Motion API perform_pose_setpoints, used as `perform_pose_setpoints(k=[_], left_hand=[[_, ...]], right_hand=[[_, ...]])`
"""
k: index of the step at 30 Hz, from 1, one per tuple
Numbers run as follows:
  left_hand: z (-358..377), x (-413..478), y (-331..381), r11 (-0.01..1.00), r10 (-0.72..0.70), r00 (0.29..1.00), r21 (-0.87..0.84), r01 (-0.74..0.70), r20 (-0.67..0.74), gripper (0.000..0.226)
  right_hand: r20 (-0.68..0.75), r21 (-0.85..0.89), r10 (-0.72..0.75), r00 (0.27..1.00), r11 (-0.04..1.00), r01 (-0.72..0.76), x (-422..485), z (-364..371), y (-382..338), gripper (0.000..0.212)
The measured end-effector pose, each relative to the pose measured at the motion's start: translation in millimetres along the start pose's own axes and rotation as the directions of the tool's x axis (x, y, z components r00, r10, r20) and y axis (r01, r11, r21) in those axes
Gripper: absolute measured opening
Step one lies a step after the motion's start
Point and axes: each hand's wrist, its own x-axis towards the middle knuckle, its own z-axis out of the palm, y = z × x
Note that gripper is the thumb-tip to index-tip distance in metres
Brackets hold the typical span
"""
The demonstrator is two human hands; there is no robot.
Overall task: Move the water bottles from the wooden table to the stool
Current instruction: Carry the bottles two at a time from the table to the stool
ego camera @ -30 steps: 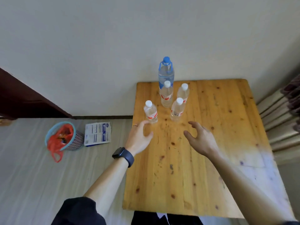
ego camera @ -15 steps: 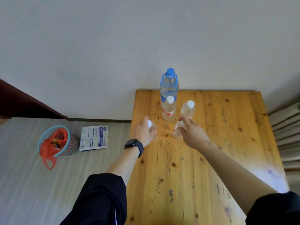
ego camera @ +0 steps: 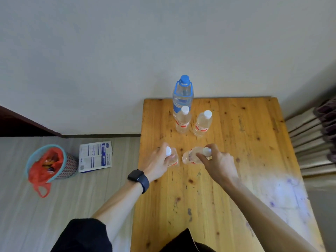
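Far left on the floor: bin (ego camera: 49,162) with a red bag, paper packet (ego camera: 95,156) just beside it, neither a task item. Lower centre-left: left grip (ego camera: 156,163), watch (ego camera: 139,179) at the wrist, clamped round the shoulder of the left small bottle (ego camera: 173,160) just under its white cap. Taken high, likely so as to lift straight up clear of the neighbours. Reads about upright, long axis vertical, cap up toward the camera, near the left edge of the counter (ego camera: 245,160). Cannot tell whether lifted or touching the wood. Upper centre: large blue-capped bottle (ego camera: 182,93) at the back edge, rear-left small bottle (ego camera: 182,120) and rear-right small bottle (ego camera: 202,124) just in front. All upright, caps up, untouched, judged queued for later trips. Right of centre: right small bottle (ego camera: 191,157) clamped in the right grip (ego camera: 219,163), fingers wrapped at neck and cap. Tilted, long axis roughly left-right in the frame, cap toward the right, base toward the left small bottle, close but apart. One per grip, presumably to halve the trips. No stool in frame. Far right edge: striped slats (ego camera: 309,142), cannot tell what.
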Motion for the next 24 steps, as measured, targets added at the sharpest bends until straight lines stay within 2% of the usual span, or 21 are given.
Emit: perform_pose_setpoints(k=[3,8,11,14,16,20,24], left_hand=[[12,-7,-4,0.998,0.055,0.998,0.004,-0.055,0.034,0.029],[29,-17,-12,0.982,0.141,0.989,0.121,-0.146,0.051,0.029],[28,-24,-10,0.987,0.137,0.991,0.084,-0.137,0.008,0.033],[35,-32,-10,0.998,0.04,0.998,-0.047,-0.043,-0.054,0.048],[45,-36,-8,0.992,0.013,0.995,-0.122,-0.026,-0.104,0.054],[64,-37,-4,0.957,-0.074,0.985,-0.288,0.025,-0.159,0.069],[78,-26,-13,0.94,-0.114,0.98,-0.336,0.055,-0.161,0.068]], right_hand=[[-0.006,-0.027,0.009,1.0,1.0,-0.009,-15,9,-1,0.045],[0.039,-0.085,0.005,0.999,0.996,-0.002,-25,30,1,0.043],[0.026,-0.098,0.011,1.0,0.995,-0.008,-29,36,2,0.039],[-0.051,-0.173,-0.011,0.999,0.985,0.002,-32,44,4,0.044],[-0.044,-0.09,-0.014,0.999,0.996,0.01,-35,54,8,0.049],[0.115,0.19,0.043,0.993,0.98,-0.064,-38,74,14,0.07],[0.121,0.37,0.044,0.992,0.925,-0.086,-44,88,13,0.062]])
